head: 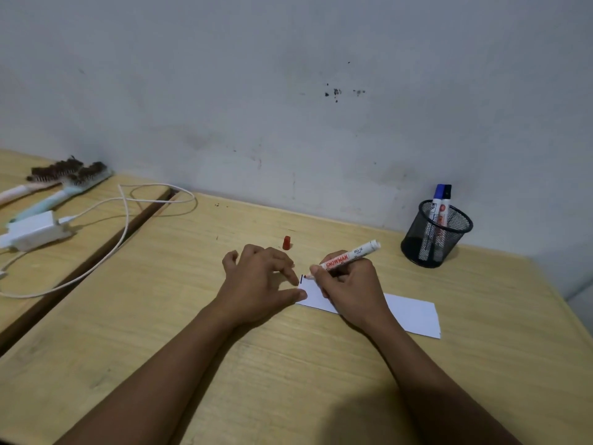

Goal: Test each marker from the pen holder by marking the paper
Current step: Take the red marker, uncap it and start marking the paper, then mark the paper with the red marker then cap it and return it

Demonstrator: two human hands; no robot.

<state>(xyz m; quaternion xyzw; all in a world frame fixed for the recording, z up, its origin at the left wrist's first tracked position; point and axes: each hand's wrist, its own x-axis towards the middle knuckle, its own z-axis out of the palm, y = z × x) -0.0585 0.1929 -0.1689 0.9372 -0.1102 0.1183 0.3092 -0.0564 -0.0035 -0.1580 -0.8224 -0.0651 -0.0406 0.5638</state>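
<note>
A white strip of paper lies on the wooden desk. My right hand grips an uncapped red-and-white marker, its tip touching the paper's left end beside a short dark stroke. My left hand presses fingertips on the paper's left edge. The red cap stands on the desk just behind my left hand. A black mesh pen holder at the right back holds two capped markers, one blue and one black.
A white charger with a looping cable and two brushes lie on the adjoining desk at the left, across a dark gap. A grey wall rises right behind the desks.
</note>
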